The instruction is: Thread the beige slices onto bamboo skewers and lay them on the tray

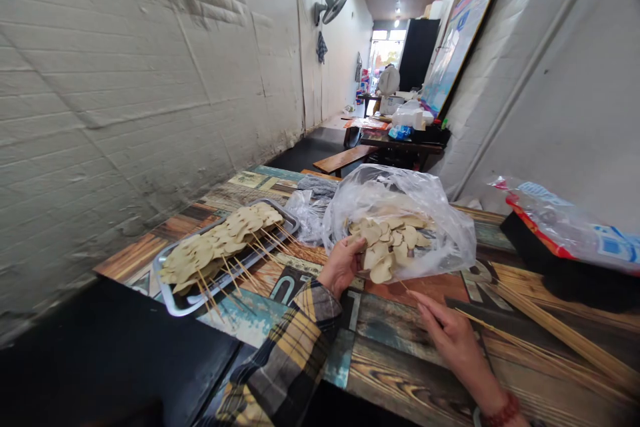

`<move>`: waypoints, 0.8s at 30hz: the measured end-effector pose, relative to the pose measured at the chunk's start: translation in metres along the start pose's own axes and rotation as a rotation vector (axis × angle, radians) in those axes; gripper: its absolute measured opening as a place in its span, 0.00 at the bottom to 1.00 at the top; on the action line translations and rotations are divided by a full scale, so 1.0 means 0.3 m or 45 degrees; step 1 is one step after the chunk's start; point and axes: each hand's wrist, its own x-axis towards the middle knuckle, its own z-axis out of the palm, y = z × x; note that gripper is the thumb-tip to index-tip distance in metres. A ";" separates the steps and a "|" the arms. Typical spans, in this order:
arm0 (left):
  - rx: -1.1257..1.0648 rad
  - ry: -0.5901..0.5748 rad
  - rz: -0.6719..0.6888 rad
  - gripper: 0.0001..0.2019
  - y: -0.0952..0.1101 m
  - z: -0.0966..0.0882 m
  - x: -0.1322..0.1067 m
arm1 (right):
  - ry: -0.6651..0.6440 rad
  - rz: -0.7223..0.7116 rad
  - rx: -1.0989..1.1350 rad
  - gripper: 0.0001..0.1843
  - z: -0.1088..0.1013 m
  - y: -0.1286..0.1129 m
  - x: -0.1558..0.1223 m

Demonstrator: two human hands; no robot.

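Note:
My left hand [344,265] pinches a thin, pale beige food slice at the near side of an open clear plastic bag [450,240]. Many similar slices [397,240] lie loose in that bag. My right hand [450,330] is closed on a thin bamboo skewer [404,285], whose far end reaches toward the lowest slice [383,269]; I cannot tell whether it goes through. To the left, a metal tray [187,307] bears a heap of threaded slices [220,243], their skewer ends [245,273] sticking out over the near rim.
Loose bamboo skewers [560,327] lie on the patterned wooden table [400,360] at the right. Behind them stands a black container [565,273] with plastic packaging on it. Crumpled clear plastic [306,217] sits between tray and bag. A bench [345,159] is beyond the table.

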 end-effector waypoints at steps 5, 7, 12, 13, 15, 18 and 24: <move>0.020 0.011 0.012 0.19 -0.009 -0.005 0.007 | 0.041 -0.105 -0.116 0.20 0.023 0.015 -0.014; 0.024 0.013 0.023 0.20 -0.012 -0.006 0.009 | 0.066 -0.136 -0.183 0.20 0.032 0.016 -0.021; 0.005 -0.004 0.035 0.20 -0.010 -0.003 0.005 | 0.087 -0.230 -0.308 0.20 0.048 0.009 -0.021; 0.002 -0.007 0.028 0.19 -0.008 -0.003 0.003 | 0.097 -0.244 -0.326 0.20 0.049 0.006 -0.019; -0.001 -0.013 0.015 0.18 -0.006 -0.001 0.000 | 0.120 -0.266 -0.349 0.20 0.051 0.000 -0.017; -0.005 -0.020 0.013 0.16 -0.006 0.002 -0.002 | 0.142 -0.300 -0.368 0.20 0.049 -0.009 -0.015; 0.000 -0.024 0.008 0.17 -0.011 0.003 0.000 | 0.190 -0.406 -0.481 0.19 0.046 -0.018 -0.015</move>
